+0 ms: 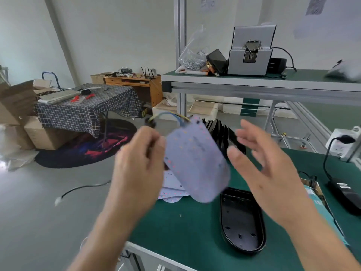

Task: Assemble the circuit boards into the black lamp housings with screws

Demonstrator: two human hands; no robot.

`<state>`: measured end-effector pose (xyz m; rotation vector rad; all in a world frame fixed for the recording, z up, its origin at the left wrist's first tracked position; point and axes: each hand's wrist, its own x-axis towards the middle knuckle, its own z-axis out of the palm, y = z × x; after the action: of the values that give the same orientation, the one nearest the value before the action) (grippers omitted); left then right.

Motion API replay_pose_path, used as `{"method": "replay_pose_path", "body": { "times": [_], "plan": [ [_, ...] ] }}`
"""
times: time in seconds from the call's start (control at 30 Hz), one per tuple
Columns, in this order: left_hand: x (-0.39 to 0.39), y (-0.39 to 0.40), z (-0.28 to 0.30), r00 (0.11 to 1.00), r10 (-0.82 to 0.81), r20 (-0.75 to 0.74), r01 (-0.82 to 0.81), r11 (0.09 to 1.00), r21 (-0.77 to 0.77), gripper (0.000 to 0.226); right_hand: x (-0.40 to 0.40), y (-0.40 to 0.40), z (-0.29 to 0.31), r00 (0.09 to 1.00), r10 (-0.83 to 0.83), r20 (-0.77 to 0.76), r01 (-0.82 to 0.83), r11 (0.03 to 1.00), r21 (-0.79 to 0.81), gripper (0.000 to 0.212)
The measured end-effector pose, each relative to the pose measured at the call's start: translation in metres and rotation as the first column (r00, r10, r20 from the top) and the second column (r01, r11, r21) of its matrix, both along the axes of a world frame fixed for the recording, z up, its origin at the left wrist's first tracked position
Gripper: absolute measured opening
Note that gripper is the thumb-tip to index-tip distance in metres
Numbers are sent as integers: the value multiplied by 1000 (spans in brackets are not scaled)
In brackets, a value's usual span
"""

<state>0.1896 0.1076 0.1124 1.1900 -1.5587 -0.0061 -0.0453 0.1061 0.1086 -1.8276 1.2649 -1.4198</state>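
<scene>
Even, soft daylight-type light, fairly bright, no harsh shadows; brightest at far left edge where floor glares white. Walls look washed out, slightly hazy. Strong motion blur on circuit board [197, 161] in mid-air, its dots smeared, and on both hands: left hand [138, 163] soft-edged, right hand [261, 165] w/ ghosted fingers. White object at right edge of upper shelf [254, 79] also smeared. Black lamp housing [242, 220] on green mat is sharper, w/ faint sheen along rim. Wide-angle distortion: shelf post & wall lines lean, bench edges bow near corners. Background table reasonably clear
</scene>
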Motion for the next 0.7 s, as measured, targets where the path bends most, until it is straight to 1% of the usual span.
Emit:
{"method": "replay_pose_path", "body": {
  "times": [0.03,0.1,0.13,0.17,0.23,0.27,0.3,0.33,0.4,0.43,0.47,0.5,0.53,0.6,0.63,0.7],
  "plan": [
    [-18,10,-3,999,-44,13,44,999,7,20,1,-2,10,994,88,58,-92,992,83,69],
    [-45,25,-14,993,-115,29,115,993,15,20,-1,-2,18,967,219,128,-239,956,170,50],
    [-53,31,-20,987,-157,17,157,988,-1,20,-4,0,17,958,245,148,-270,946,181,40],
    [-57,35,-26,978,-206,-20,206,978,-26,20,-9,3,14,954,246,172,-276,945,178,36],
    [-57,39,-41,942,-299,-150,294,954,-55,24,-22,11,4,943,225,246,-268,951,157,38],
    [-53,38,-53,933,-289,-216,286,957,-44,22,-28,15,-1,925,222,308,-279,948,155,44],
    [-49,36,-66,942,-237,-240,240,971,-16,18,-34,19,-6,902,219,373,-292,944,153,50],
    [-46,32,-79,965,-160,-206,170,985,32,27,-39,22,-8,878,210,430,-298,943,149,54],
    [-43,24,-113,994,-76,-79,90,978,188,64,-47,23,-10,844,198,499,-296,947,125,54],
    [-42,18,-128,998,-51,-25,56,960,274,77,-50,23,-10,826,196,528,-298,948,115,54],
    [-41,13,-141,1000,-9,4,8,941,338,83,-51,23,-8,809,195,554,-302,947,108,54],
    [-37,7,-151,998,57,22,-61,924,376,83,-53,22,-6,792,198,577,-308,946,98,54],
    [-30,-1,-158,991,124,52,-135,907,398,78,-56,21,-4,777,196,598,-305,948,87,53],
    [-14,-19,-165,967,221,128,-255,854,453,62,-64,21,0,751,181,635,-282,958,61,50],
    [-5,-28,-168,955,253,156,-297,824,482,53,-70,21,2,732,183,656,-279,959,43,50],
    [14,-41,-173,939,279,199,-343,793,503,41,-84,19,5,667,192,720,-285,959,9,46]
  ]
}}
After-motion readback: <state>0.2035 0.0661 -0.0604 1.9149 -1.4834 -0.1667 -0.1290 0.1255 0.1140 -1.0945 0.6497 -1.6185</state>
